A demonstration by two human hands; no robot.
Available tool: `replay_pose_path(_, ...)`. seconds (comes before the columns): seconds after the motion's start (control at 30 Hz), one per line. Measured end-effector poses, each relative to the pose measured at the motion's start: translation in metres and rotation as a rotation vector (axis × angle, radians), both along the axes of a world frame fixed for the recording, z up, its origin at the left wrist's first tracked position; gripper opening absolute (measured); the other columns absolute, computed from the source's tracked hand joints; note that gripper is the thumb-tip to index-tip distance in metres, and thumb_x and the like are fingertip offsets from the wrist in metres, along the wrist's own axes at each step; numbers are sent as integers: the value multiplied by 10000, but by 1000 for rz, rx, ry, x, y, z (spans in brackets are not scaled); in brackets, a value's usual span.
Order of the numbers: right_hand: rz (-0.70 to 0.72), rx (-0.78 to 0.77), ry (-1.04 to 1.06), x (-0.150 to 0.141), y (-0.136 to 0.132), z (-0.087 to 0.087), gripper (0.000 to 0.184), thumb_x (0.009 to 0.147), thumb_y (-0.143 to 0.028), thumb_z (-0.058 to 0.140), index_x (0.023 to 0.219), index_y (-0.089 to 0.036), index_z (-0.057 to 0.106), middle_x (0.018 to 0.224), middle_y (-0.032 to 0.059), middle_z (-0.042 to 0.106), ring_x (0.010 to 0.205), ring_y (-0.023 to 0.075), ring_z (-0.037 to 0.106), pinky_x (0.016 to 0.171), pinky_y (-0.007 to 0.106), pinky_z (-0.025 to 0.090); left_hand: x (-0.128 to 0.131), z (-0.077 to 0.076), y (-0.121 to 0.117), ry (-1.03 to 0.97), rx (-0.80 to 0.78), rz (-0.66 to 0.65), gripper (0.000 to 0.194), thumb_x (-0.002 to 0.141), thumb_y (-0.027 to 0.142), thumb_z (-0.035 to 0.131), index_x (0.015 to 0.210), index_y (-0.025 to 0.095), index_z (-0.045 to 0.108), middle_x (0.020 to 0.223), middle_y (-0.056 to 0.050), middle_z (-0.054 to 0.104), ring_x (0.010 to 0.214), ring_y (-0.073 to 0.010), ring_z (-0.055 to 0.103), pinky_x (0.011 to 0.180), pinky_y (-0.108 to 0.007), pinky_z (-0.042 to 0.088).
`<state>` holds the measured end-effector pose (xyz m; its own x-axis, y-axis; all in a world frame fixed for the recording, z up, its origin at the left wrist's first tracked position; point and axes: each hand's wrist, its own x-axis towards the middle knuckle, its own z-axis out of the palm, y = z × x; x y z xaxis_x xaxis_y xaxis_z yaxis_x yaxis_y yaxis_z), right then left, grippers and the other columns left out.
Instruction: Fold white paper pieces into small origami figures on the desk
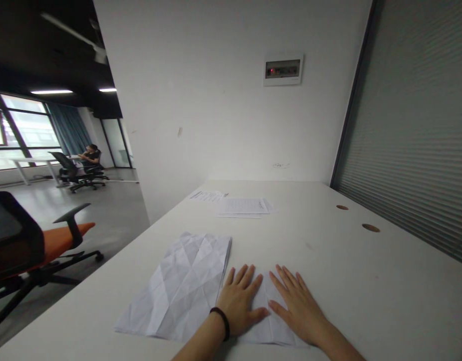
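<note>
white folded paper [267,291] lying flat, creased paper stack [189,286] on table [291,235] left of it

Left hand [239,305], right hand [299,307] apparently flat

One worktop [291,225], two creased paper piles [186,286] [266,331], two grips [239,303] [297,303], one wristband [224,321], two holes [342,207] [371,227], one wall box [283,70], one orange chair [60,243], one person [91,155]

printed sheets [243,206] toward table's far end; breaker box [282,70] on wall [216,100]; orange-seated chair [61,240] left.
</note>
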<state>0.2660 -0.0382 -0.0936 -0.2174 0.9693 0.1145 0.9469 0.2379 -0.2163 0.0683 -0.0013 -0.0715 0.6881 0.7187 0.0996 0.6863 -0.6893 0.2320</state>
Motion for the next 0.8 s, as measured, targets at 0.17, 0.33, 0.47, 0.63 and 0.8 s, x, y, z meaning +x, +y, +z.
replay_pose_path(0.17,10,22,12,0,1,-2,604,810,-583,273,1331,-284,203,1423,44,171,1299,237,125,1050,485,99,0,2,1,17,-33,4,695,741,628,404,1321,273,260,1403,-75,203,1276,-300,137,1010,-530,74)
replay_pose_path(0.33,6,3,34,-1,2,-3,605,810,-581,275,1331,-284,200,1425,42,165,1300,236,123,1049,481,88,1,3,2,16,-12,28,675,745,601,417,1313,262,285,1397,-67,226,1279,-292,125,1018,-512,71)
replay_pose_path(0.47,-22,6,40,-2,5,-1,608,811,-580,264,1329,-264,225,1425,52,168,1300,228,127,1052,465,92,0,5,2,0,41,47,678,744,595,418,1312,247,295,1401,-62,216,1286,-280,96,1029,-495,42)
replay_pose_path(0.63,-83,33,41,-1,9,1,601,822,-565,248,1325,-237,252,1421,63,190,1302,228,119,1049,464,100,0,6,3,10,26,67,676,759,575,398,1324,225,273,1405,-65,199,1288,-279,89,1032,-487,54)
replay_pose_path(0.8,-82,15,24,1,8,-3,617,809,-594,247,1317,-245,273,1411,72,217,1297,242,136,1048,474,96,1,3,2,39,-12,95,679,771,582,365,1329,208,263,1405,-83,189,1282,-300,99,1020,-511,72)
